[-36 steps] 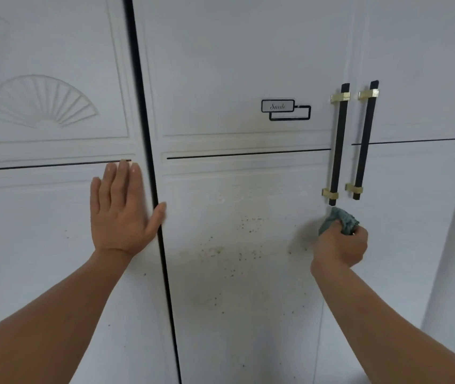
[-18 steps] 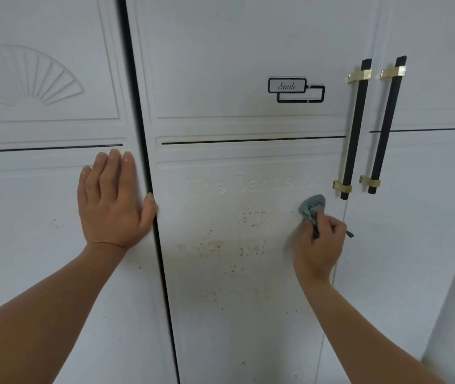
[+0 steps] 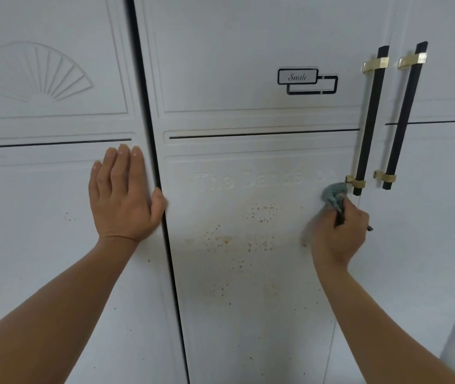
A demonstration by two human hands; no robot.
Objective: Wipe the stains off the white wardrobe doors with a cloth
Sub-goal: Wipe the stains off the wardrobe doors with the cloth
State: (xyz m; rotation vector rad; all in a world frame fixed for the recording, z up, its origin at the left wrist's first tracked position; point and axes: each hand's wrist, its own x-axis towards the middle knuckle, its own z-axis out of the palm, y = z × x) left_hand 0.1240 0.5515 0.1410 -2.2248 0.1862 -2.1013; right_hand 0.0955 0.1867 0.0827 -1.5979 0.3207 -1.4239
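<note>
Gripping a crumpled teal cloth [image 3: 332, 194], the right hand [image 3: 338, 235] presses it on the white door [image 3: 248, 342], two o'clock from brown speckles [image 3: 261, 213]. The left hand [image 3: 124, 198] lies flat, fingers straight.

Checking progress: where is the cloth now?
Head view, right side: the right hand holds the cloth on the middle door, beside the foot of the left handle.

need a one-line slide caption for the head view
Right hand presses a grey-green cloth to the speckled white wardrobe door beside its black handle, left hand flat on the neighbouring door.
</note>
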